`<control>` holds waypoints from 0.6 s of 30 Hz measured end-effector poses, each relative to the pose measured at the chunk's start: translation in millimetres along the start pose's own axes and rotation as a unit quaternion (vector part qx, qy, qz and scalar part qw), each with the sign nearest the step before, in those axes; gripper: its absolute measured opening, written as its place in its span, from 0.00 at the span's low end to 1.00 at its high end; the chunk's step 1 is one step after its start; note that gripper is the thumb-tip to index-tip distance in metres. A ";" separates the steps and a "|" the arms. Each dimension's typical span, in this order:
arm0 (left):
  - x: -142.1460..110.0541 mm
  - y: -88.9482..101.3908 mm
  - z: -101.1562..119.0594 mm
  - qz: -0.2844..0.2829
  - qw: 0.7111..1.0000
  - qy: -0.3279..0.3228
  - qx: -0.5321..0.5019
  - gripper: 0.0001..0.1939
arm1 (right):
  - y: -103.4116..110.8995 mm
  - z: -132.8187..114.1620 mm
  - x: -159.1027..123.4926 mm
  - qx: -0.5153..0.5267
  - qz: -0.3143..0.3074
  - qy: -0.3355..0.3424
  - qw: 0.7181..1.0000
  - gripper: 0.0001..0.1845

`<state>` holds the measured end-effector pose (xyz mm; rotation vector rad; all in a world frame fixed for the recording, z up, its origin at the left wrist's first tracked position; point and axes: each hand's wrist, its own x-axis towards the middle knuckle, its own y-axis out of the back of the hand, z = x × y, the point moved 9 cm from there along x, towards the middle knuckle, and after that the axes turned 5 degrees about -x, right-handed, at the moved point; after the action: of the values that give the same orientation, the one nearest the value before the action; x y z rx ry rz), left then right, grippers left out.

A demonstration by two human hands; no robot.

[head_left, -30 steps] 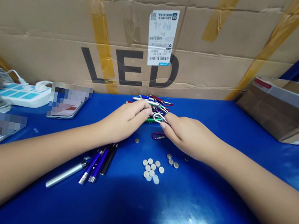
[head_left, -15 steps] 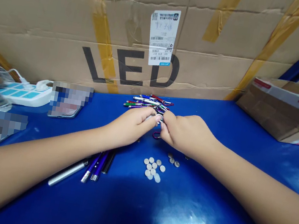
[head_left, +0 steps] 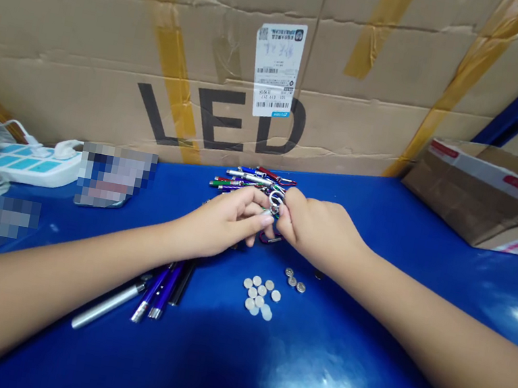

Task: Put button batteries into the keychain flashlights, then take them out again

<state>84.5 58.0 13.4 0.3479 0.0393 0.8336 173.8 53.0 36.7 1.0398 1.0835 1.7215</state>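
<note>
Between my two hands is a shiny metal split ring (head_left: 275, 197) with a small clasp under it. My right hand (head_left: 320, 228) is closed and pinches the ring from the right. On the other side, my left hand (head_left: 221, 221) has its thumb and bent fingers at the ring and clasp; whatever else lies within its fingers is hidden. A dark red carabiner (head_left: 271, 239) shows just below the fingertips. Behind the hands lies a pile of coloured metal pen-shaped torches (head_left: 245, 176). Several silver button cells (head_left: 252, 292) lie on the blue table (head_left: 208, 366) nearer to me.
Under my left forearm are blue tubes (head_left: 163, 297), a black tube (head_left: 181, 287) and a silver tube (head_left: 106, 307). A power strip (head_left: 33, 164) stands at left, an opened carton (head_left: 478, 199) at right. A large cardboard box (head_left: 353, 117) closes off the back.
The split ring now shows more clearly, standing up between my fingertips. My left fingers have loosened and spread a little. The whole view has shifted slightly.
</note>
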 end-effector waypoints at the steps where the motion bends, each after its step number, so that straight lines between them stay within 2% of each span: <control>1: 0.1 -1.4 0.0 -0.004 1.000 -0.001 -0.018 0.09 | 0.1 -1.1 -0.2 -0.001 0.004 0.004 1.000 0.18; 5: -1.0 -2.1 5.7 -0.003 0.999 -0.022 -0.046 0.11 | 1.6 -3.8 -0.9 -0.006 0.024 0.011 1.000 0.18; 8: -2.6 -0.1 8.4 0.004 0.999 -0.030 -0.028 0.13 | 3.6 -2.3 -0.6 -0.012 0.036 0.008 0.999 0.18; 12: -4.4 4.6 10.3 0.035 0.998 -0.026 0.044 0.15 | 5.7 -2.4 0.6 -0.031 0.041 0.023 0.998 0.18; 18: -5.8 12.9 14.5 0.107 0.980 0.010 0.165 0.14 | 4.8 -5.6 1.3 -0.038 0.011 0.014 0.999 0.19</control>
<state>73.7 57.6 30.6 0.6646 0.1633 1.0456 167.2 51.5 39.9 0.9858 1.0200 1.7861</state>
